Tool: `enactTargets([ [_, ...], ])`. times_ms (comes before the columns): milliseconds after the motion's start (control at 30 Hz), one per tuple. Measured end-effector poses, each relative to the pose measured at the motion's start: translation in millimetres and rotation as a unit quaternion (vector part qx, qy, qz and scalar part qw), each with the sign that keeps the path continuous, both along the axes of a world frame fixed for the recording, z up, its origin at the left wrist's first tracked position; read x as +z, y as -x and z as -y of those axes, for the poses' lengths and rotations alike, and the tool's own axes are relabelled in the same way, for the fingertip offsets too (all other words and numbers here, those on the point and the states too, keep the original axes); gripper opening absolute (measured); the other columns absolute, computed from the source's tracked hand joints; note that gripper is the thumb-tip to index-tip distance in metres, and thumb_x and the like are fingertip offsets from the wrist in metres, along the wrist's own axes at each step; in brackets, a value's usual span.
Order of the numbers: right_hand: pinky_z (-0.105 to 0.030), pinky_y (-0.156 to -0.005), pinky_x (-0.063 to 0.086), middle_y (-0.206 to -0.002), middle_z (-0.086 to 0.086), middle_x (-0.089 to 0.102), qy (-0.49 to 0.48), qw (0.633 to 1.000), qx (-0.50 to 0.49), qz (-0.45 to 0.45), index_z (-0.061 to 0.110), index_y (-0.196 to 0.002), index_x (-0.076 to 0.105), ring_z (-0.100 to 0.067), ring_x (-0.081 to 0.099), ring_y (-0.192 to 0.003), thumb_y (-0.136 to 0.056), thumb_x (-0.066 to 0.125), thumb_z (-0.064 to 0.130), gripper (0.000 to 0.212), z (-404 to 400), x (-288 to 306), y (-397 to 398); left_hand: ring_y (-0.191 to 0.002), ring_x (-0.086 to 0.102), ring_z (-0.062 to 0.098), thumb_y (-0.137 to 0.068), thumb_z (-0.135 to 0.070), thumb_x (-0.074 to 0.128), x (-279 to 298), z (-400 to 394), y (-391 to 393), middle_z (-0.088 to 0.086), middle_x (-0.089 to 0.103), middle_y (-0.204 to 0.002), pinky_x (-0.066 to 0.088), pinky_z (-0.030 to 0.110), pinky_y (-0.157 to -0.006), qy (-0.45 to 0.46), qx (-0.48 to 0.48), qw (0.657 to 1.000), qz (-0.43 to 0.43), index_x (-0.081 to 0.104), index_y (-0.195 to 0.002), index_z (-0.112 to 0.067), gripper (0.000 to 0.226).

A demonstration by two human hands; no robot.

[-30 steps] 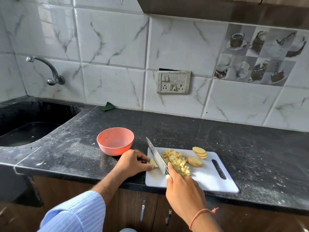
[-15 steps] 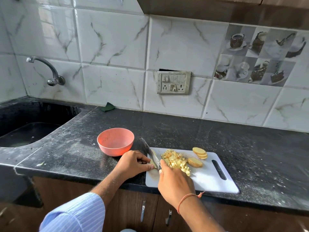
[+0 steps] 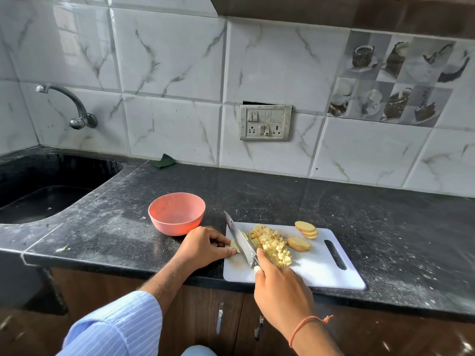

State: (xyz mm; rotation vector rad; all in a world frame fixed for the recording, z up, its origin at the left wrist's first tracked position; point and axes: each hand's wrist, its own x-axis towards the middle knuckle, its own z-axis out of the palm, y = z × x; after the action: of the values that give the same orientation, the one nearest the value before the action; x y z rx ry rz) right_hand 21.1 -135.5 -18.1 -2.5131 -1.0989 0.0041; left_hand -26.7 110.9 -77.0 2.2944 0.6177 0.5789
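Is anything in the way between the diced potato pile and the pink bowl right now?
Yes. The knife, gripped by the right hand, slants across the left end of the cutting board, and the left hand, pinching a potato piece, rests beside it; both lie between the diced pile and the pink bowl.

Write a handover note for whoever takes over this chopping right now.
Left hand: pinches a pale potato piece at the left end of the white plastic cutting board.
Right hand: grips the steel kitchen knife, blade against that piece.
Done: yellow diced pile mid-board.
Left: the held piece, plus round potato slices at the board's far edge. Pink round bowl stands left of the board, nothing in it.
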Motion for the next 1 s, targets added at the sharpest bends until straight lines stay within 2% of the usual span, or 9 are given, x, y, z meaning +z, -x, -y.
enactTargets([
  [100,-0.026,-0.069,0.050,-0.109,0.004,0.071,-0.002,1.000,-0.006,0.003,0.041,-0.164,0.021,-0.013,0.061,-0.085,-0.111,0.032,0.044,0.055,-0.2,2.7,-1.7,-0.077,0.070,0.004,-0.068,-0.054,0.095,-0.4,0.2,-0.3,-0.016,0.075,-0.087,0.058,0.022,-0.065,0.004,0.001,1.000,0.003,0.084,-0.088,-0.031,0.032],
  [200,-0.028,-0.074,0.055,-0.113,0.003,0.071,0.014,1.000,0.001,0.008,0.039,-0.165,0.021,-0.014,0.066,-0.095,-0.110,0.032,0.043,0.056,-1.6,1.6,0.9,-0.076,0.071,0.005,-0.068,-0.053,0.096,-0.9,-0.5,-0.3,-0.016,0.076,-0.086,0.060,0.024,-0.066,0.007,0.001,1.000,0.004,0.084,-0.087,-0.030,0.032],
  [300,-0.026,-0.073,0.047,-0.120,0.002,0.070,0.023,1.000,0.006,0.014,0.038,-0.164,0.023,-0.015,0.066,-0.101,-0.111,0.033,0.043,0.055,-3.8,1.9,2.1,-0.076,0.071,0.005,-0.070,-0.050,0.096,-0.9,-1.1,0.2,-0.016,0.076,-0.087,0.058,0.021,-0.065,0.008,-0.006,1.000,0.007,0.085,-0.089,-0.030,0.029],
  [400,-0.029,-0.077,0.049,-0.123,0.003,0.070,0.029,0.999,0.007,0.015,0.038,-0.164,0.024,-0.017,0.066,-0.105,-0.111,0.032,0.043,0.055,-5.8,2.4,-1.5,-0.075,0.070,0.003,-0.073,-0.047,0.095,-0.3,-0.9,1.0,-0.017,0.076,-0.089,0.056,0.017,-0.065,0.004,-0.008,1.000,0.009,0.085,-0.090,-0.031,0.025],
  [567,-0.025,-0.077,0.050,-0.125,0.006,0.068,0.011,1.000,0.010,0.004,0.040,-0.164,0.023,-0.012,0.064,-0.101,-0.111,0.032,0.044,0.054,-3.3,-0.2,-2.4,-0.075,0.069,0.000,-0.074,-0.046,0.095,0.2,-1.2,0.7,-0.018,0.076,-0.089,0.054,0.015,-0.064,0.003,-0.006,1.000,0.008,0.086,-0.091,-0.030,0.025],
  [733,-0.022,-0.068,0.040,-0.123,0.006,0.067,0.006,1.000,0.008,0.001,0.040,-0.165,0.022,-0.010,0.052,-0.088,-0.112,0.032,0.043,0.054,-3.2,1.2,-1.2,-0.075,0.070,-0.001,-0.073,-0.046,0.095,1.7,-0.7,0.3,-0.019,0.075,-0.088,0.054,0.014,-0.064,0.007,-0.003,1.000,0.004,0.085,-0.090,-0.031,0.025],
  [900,-0.023,-0.068,0.044,-0.114,0.007,0.070,0.003,1.000,0.006,0.003,0.039,-0.165,0.023,-0.009,0.062,-0.091,-0.111,0.033,0.044,0.055,-2.5,0.1,-0.6,-0.078,0.070,-0.001,-0.074,-0.046,0.095,1.5,-0.1,1.1,-0.019,0.075,-0.090,0.058,0.019,-0.070,0.008,-0.003,1.000,0.003,0.085,-0.089,-0.031,0.024],
  [1000,-0.025,-0.074,0.049,-0.119,0.006,0.070,0.015,1.000,0.007,0.003,0.039,-0.165,0.022,-0.012,0.065,-0.100,-0.111,0.032,0.044,0.055,-3.4,-0.3,1.0,-0.078,0.070,-0.001,-0.074,-0.046,0.095,1.8,0.4,1.2,-0.020,0.075,-0.090,0.060,0.022,-0.071,0.006,-0.004,1.000,0.004,0.085,-0.089,-0.031,0.024],
])
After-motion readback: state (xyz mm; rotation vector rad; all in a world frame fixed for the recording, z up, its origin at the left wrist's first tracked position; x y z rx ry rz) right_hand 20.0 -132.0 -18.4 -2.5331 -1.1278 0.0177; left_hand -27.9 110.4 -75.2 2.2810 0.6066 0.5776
